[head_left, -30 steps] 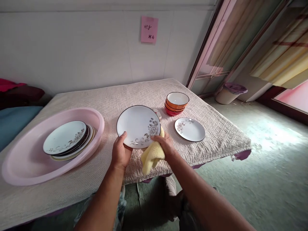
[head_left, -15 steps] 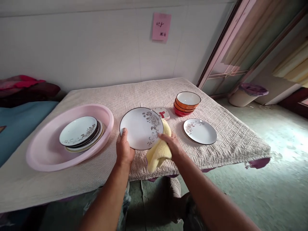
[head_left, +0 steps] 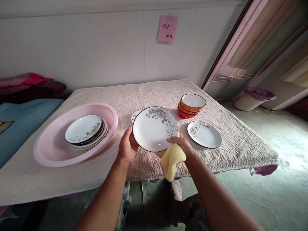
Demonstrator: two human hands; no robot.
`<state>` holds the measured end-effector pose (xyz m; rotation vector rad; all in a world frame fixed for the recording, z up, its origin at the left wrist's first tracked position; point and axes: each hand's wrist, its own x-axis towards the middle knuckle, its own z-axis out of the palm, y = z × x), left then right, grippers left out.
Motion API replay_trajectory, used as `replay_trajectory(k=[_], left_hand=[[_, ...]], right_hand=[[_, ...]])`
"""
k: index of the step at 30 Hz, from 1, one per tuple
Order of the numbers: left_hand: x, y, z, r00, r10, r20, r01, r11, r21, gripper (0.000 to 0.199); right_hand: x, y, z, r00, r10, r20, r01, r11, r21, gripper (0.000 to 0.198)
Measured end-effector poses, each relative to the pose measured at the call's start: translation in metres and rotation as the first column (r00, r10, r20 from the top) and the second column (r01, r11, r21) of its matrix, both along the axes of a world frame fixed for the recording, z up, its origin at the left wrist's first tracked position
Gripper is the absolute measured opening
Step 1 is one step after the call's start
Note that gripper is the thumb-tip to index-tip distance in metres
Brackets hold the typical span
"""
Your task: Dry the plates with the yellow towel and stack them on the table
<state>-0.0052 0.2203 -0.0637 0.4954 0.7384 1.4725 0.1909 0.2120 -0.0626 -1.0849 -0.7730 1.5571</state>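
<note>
A pink basin (head_left: 49, 150) holds stacked plates (head_left: 83, 128); the left hand (head_left: 127, 147) grips a floral plate (head_left: 151, 133) by its left edge above the surface (head_left: 240, 147); the right hand (head_left: 184, 145) clasps a yellow cloth (head_left: 172, 160) at that plate's lower-right rim; rightward sit stacked bowls (head_left: 192, 106) and, nearer, another plate (head_left: 207, 135).

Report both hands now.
Left hand: holding the flowered plate at its left edge, fingers partly hidden.
Right hand: holding yellow cloth against the plate's lower right edge.

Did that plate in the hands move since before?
Yes. Against the bowl stack, the held plate turned counterclockwise: its flower went from the right side, lower than the bowls, up to the top, about level with their base.
</note>
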Motion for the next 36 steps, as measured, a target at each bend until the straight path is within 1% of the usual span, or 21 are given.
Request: replay_trajectory(k=[2, 5, 8, 11, 14, 16, 19, 22, 24, 26, 28, 31, 33, 35, 36], left_hand=[[-0.004, -0.002, 0.004, 0.999, -0.023, -0.033, 0.022, 0.999, -0.03, 0.048], [-0.002, -0.004, 0.005, 0.998, 0.012, -0.07, -0.02, 0.994, -0.111, 0.05], [0.005, -0.004, 0.001, 0.993, 0.089, -0.075, -0.099, 0.983, -0.152, 0.051], [0.016, -0.007, -0.001, 0.979, 0.187, -0.085, -0.195, 0.976, -0.099, 0.053], [0.028, -0.013, -0.004, 0.96, 0.265, -0.09, -0.268, 0.963, -0.024, 0.057], [0.033, -0.016, -0.006, 0.962, 0.262, -0.075, -0.262, 0.965, 0.007, 0.057], [0.031, -0.016, -0.009, 0.981, 0.189, -0.035, -0.188, 0.981, 0.04, 0.053], [0.022, -0.013, -0.007, 0.994, 0.096, 0.047, -0.097, 0.995, 0.019, 0.052], [0.016, -0.011, -0.003, 0.994, 0.077, 0.083, -0.075, 0.997, -0.026, 0.058], [0.013, -0.01, 0.001, 0.993, 0.094, 0.077, -0.087, 0.993, -0.08, 0.062], [0.012, -0.011, 0.002, 0.992, 0.11, 0.063, -0.101, 0.987, -0.124, 0.064], [0.012, -0.01, -0.001, 0.988, 0.141, 0.062, -0.13, 0.98, -0.149, 0.064], [0.01, -0.008, -0.004, 0.981, 0.187, 0.058, -0.177, 0.974, -0.138, 0.062], [0.008, -0.006, -0.006, 0.97, 0.239, 0.047, -0.233, 0.967, -0.103, 0.06], [0.007, -0.006, -0.006, 0.966, 0.257, 0.039, -0.253, 0.964, -0.079, 0.06]], right_hand=[[0.003, 0.001, -0.004, 0.998, 0.057, -0.027, -0.058, 0.998, -0.038, 0.032], [0.002, 0.003, -0.01, 0.992, 0.109, -0.065, -0.112, 0.992, -0.053, 0.032], [-0.003, 0.005, -0.015, 0.994, 0.085, -0.065, -0.091, 0.991, -0.098, 0.031], [-0.013, 0.002, -0.019, 0.996, 0.036, -0.082, -0.048, 0.988, -0.148, 0.03], [-0.03, -0.007, -0.018, 0.988, 0.046, -0.148, -0.072, 0.983, -0.172, 0.031], [-0.04, -0.013, -0.014, 0.983, 0.04, -0.18, -0.074, 0.98, -0.186, 0.03], [-0.044, -0.016, -0.008, 0.985, -0.006, -0.172, -0.03, 0.978, -0.206, 0.034], [-0.036, -0.012, -0.01, 0.991, -0.019, -0.133, -0.006, 0.984, -0.18, 0.037], [-0.032, -0.009, -0.015, 0.992, 0.016, -0.127, -0.035, 0.988, -0.151, 0.036], [-0.032, -0.008, -0.018, 0.99, 0.059, -0.131, -0.077, 0.987, -0.143, 0.036], [-0.035, -0.007, -0.016, 0.987, 0.087, -0.132, -0.108, 0.982, -0.157, 0.034], [-0.039, -0.007, -0.008, 0.981, 0.117, -0.152, -0.145, 0.971, -0.191, 0.034], [-0.038, -0.007, -0.002, 0.979, 0.126, -0.163, -0.16, 0.964, -0.214, 0.034], [-0.033, -0.004, 0.001, 0.99, 0.096, -0.103, -0.114, 0.975, -0.189, 0.03], [-0.029, -0.003, 0.001, 0.997, 0.056, -0.046, -0.062, 0.988, -0.142, 0.028]])
